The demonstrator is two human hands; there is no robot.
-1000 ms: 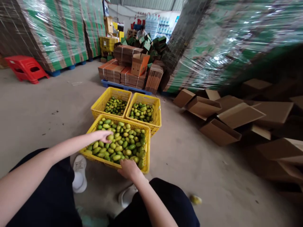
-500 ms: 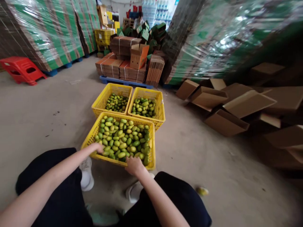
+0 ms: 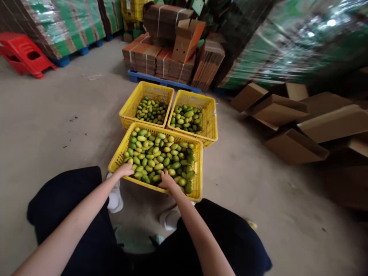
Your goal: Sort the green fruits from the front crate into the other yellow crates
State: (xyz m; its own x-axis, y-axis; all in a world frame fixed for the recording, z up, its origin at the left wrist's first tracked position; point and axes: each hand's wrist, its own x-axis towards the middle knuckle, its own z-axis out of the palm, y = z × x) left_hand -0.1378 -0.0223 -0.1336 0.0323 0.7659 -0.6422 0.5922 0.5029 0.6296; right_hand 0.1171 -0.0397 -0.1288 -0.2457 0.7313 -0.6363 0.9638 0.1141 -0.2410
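A yellow plastic crate (image 3: 198,168) stands on the floor in front of my knees, filled with oval green-yellow fruits (image 3: 155,161) that look like small mangoes. Over its near left corner reaches my left hand (image 3: 125,170), fingers at the fruit along the edge. My right hand (image 3: 166,180) is above the near rim, right of the left one, its fingers apart and touching the fruit there. Neither hand shows a fruit lifted clear of the pile. The fingertips are partly hidden among the fruits.
Two more yellow crates, the left (image 3: 129,107) and the right (image 3: 211,119), adjoin the far side, partly filled with the same fruit. Behind them flattened cartons (image 3: 143,61) lie on a blue pallet (image 3: 163,81). Open cardboard boxes (image 3: 296,147) lie right; a red stool (image 3: 25,53) stands left.
The view has tipped downward and turned left, so the crates sit higher and further right in it. My right hand has moved inward from the near rim onto the fruit.
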